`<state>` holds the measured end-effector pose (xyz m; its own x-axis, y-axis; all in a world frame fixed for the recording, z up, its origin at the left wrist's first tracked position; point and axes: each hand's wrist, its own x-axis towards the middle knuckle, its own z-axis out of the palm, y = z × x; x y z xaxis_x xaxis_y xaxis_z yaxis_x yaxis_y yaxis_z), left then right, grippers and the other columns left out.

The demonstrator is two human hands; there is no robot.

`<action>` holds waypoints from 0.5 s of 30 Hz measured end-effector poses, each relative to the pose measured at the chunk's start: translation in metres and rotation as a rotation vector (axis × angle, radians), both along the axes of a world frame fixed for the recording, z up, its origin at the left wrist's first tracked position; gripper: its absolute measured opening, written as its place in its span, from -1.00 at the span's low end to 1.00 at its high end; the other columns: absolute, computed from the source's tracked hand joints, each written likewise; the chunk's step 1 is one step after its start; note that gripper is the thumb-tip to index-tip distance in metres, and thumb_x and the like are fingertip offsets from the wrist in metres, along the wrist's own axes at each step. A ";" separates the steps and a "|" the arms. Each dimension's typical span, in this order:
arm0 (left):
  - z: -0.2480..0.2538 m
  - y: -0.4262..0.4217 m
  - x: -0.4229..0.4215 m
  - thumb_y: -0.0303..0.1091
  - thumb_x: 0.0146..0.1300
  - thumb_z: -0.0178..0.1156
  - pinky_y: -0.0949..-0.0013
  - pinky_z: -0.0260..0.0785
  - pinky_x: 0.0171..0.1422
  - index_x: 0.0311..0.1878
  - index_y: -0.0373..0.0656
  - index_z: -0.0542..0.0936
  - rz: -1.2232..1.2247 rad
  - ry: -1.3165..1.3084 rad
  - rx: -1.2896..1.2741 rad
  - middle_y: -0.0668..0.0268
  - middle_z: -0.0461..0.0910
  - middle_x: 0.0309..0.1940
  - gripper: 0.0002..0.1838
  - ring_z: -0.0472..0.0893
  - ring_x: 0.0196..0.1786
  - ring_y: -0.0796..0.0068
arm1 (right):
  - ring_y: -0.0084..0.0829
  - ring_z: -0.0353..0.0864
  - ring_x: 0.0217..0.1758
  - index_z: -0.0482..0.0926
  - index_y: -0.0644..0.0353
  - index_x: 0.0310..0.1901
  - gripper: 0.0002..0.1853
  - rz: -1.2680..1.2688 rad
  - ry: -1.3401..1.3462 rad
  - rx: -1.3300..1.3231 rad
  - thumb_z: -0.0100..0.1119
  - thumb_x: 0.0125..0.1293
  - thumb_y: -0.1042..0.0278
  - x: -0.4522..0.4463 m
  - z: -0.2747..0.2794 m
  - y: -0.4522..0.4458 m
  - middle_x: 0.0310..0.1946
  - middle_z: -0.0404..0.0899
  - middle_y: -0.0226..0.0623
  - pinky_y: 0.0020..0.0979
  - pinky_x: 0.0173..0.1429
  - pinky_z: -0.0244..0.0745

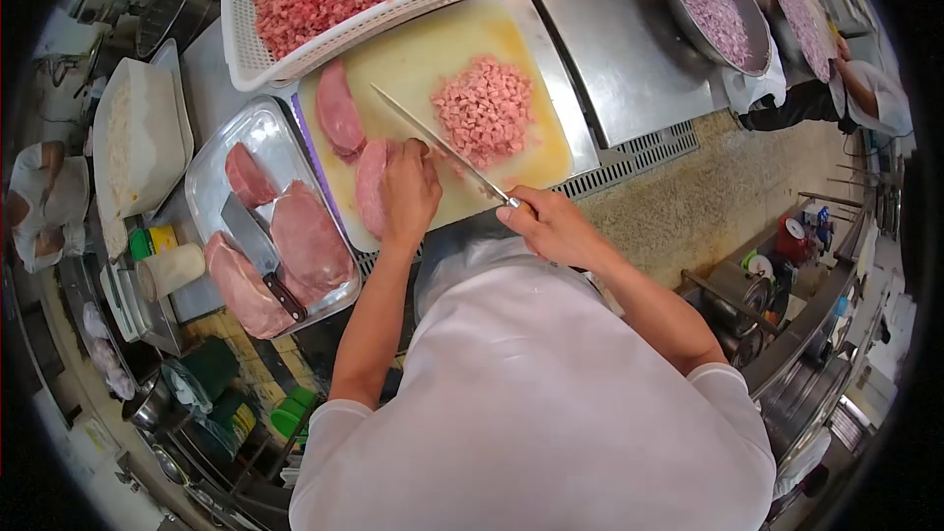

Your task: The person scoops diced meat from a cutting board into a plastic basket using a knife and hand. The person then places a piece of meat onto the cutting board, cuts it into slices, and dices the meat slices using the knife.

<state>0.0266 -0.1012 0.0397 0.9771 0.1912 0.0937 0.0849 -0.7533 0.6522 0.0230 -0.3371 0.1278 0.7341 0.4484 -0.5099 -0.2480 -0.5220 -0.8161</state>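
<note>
My right hand (pixel 553 226) is closed round the handle of a long, narrow knife (pixel 438 141), whose blade points up and left over the cutting board (pixel 393 54). With curled fingers, my left hand (pixel 409 189) grips a thick slab of raw pink meat (pixel 372 185) just left of the blade. Beyond it another meat slice (pixel 337 110) lies on the board. On the blade's right side is a heap of diced meat (pixel 484 110), with a few small bits near my left fingertips.
A white perforated basket (pixel 369 25) of diced meat stands behind the board. Left of it, a metal tray (pixel 211 152) bears large meat pieces and a cleaver (pixel 254 241). Bowls of chopped pinkish food (pixel 710 10) sit at upper right. People stand at both sides.
</note>
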 end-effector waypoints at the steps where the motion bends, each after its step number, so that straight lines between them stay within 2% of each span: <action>1: 0.000 -0.001 0.000 -0.57 0.23 0.22 -0.09 0.44 -0.01 -0.16 -0.31 0.59 -0.002 0.015 0.006 -0.05 0.65 -0.24 -0.87 0.63 -0.10 -0.18 | -0.24 0.61 -0.33 0.63 0.38 0.03 -0.56 0.010 0.023 -0.021 0.21 0.55 0.05 0.000 0.005 0.000 -0.39 0.63 -0.04 -0.20 -0.17 0.48; 5: -0.010 0.000 0.003 -0.57 0.17 0.21 -0.11 0.45 0.00 -0.18 -0.30 0.58 -0.043 -0.029 0.100 -0.06 0.64 -0.21 -0.86 0.62 -0.08 -0.19 | -0.19 0.67 -0.30 0.61 0.38 0.10 -0.54 0.033 0.064 -0.030 0.19 0.55 0.05 0.008 0.012 0.009 -0.37 0.64 0.00 -0.18 -0.12 0.52; 7: -0.019 -0.002 0.005 -0.56 0.13 0.21 -0.11 0.45 0.01 -0.20 -0.29 0.58 -0.073 -0.051 0.128 -0.07 0.63 -0.20 -0.85 0.61 -0.08 -0.20 | -0.14 0.70 -0.27 0.61 0.38 0.12 -0.54 0.031 -0.032 0.047 0.16 0.56 0.05 0.016 -0.021 0.024 -0.37 0.65 0.03 -0.14 -0.09 0.56; 9: -0.020 -0.001 0.006 -0.55 0.11 0.20 -0.12 0.44 0.02 -0.20 -0.28 0.58 -0.059 -0.019 0.107 -0.07 0.62 -0.21 -0.84 0.60 -0.06 -0.22 | -0.19 0.68 -0.34 0.60 0.33 0.18 -0.55 0.054 -0.009 0.059 0.13 0.58 0.06 0.029 -0.034 0.036 -0.43 0.63 -0.04 -0.16 -0.15 0.58; 11: -0.018 0.001 0.001 -0.54 0.11 0.20 -0.11 0.43 0.01 -0.22 -0.28 0.57 -0.060 -0.013 0.055 -0.06 0.61 -0.23 -0.86 0.60 -0.08 -0.20 | -0.34 0.63 -0.49 0.59 0.24 0.27 -0.57 0.077 0.126 0.031 0.09 0.59 0.09 0.044 -0.032 0.049 -0.55 0.58 -0.20 -0.23 -0.28 0.59; 12: -0.015 0.002 0.001 -0.54 0.11 0.20 -0.10 0.42 0.01 -0.23 -0.28 0.57 -0.072 -0.021 0.026 -0.05 0.60 -0.23 -0.87 0.60 -0.09 -0.20 | -0.21 0.68 -0.39 0.59 0.26 0.25 -0.56 0.118 -0.132 0.127 0.10 0.56 0.10 0.044 -0.047 0.050 -0.46 0.64 -0.11 -0.16 -0.19 0.60; 13: -0.011 0.002 -0.001 -0.53 0.13 0.20 -0.07 0.42 0.02 -0.19 -0.28 0.55 0.041 -0.004 -0.075 -0.07 0.59 -0.25 -0.84 0.59 -0.10 -0.17 | -0.08 0.74 -0.28 0.60 0.28 0.23 -0.56 0.148 -0.403 0.197 0.12 0.53 0.11 0.040 -0.062 0.047 -0.37 0.71 -0.01 -0.09 -0.10 0.62; 14: 0.001 0.006 -0.001 -0.52 0.25 0.20 -0.03 0.43 0.06 -0.06 -0.29 0.54 0.093 -0.018 0.225 -0.04 0.62 -0.23 -0.80 0.61 -0.08 -0.07 | 0.09 0.75 -0.13 0.61 0.31 0.21 -0.55 0.150 -0.321 0.132 0.14 0.46 0.15 0.034 -0.059 0.040 -0.22 0.74 0.12 0.02 0.02 0.60; 15: -0.002 0.004 -0.002 -0.50 0.36 0.17 0.01 0.44 0.12 0.02 -0.32 0.52 0.130 -0.291 -0.107 0.01 0.62 -0.16 -0.79 0.62 -0.06 0.02 | 0.11 0.74 -0.14 0.59 0.34 0.18 -0.55 0.172 -0.192 0.135 0.13 0.41 0.19 0.033 -0.033 0.028 -0.24 0.73 0.11 0.03 0.02 0.60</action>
